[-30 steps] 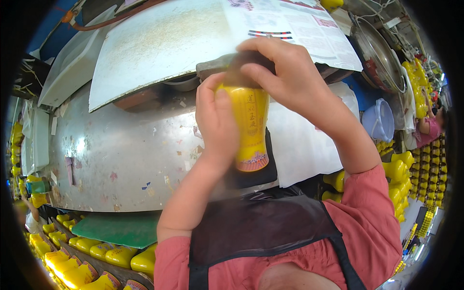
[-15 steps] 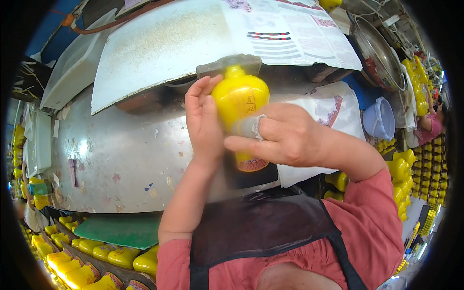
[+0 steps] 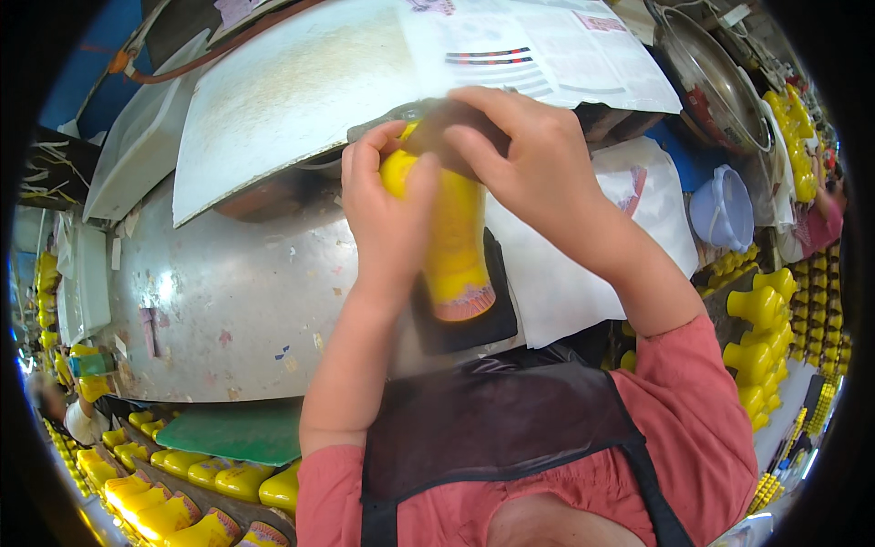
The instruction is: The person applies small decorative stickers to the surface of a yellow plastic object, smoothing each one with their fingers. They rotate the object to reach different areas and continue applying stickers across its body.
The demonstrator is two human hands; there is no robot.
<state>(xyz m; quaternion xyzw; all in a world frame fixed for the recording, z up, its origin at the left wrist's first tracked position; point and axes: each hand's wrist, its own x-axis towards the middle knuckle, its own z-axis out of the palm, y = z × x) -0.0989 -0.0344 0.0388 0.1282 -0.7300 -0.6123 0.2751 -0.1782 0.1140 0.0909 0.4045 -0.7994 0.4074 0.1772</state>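
A glossy yellow bottle (image 3: 458, 242) with a patterned pink-purple band round its foot leans over a black pad (image 3: 497, 273), its neck pointing away from me. My left hand (image 3: 387, 196) is closed round its shoulder and neck, thumb along the near side. At the neck, my right hand (image 3: 524, 141) has its thumb and forefinger round a dark brown, blurred thing (image 3: 460, 128). What this is I cannot make out, and its other fingers are hidden. A grey cloth-like lump (image 3: 387, 114) shows behind the neck.
A metal worktop (image 3: 237, 301) lies beneath, with a white board (image 3: 292, 100) raised behind. White sheets (image 3: 583, 264) lie right of the bottle, near a lavender bucket (image 3: 722, 210) and metal pan (image 3: 711, 82). Rows of yellow bottles (image 3: 228, 483) stand lower left, several more (image 3: 761, 337) at right.
My right hand has moved up from the bottle's body to its neck. My left fingers have closed in round the shoulder. The bottle's lettering no longer shows.
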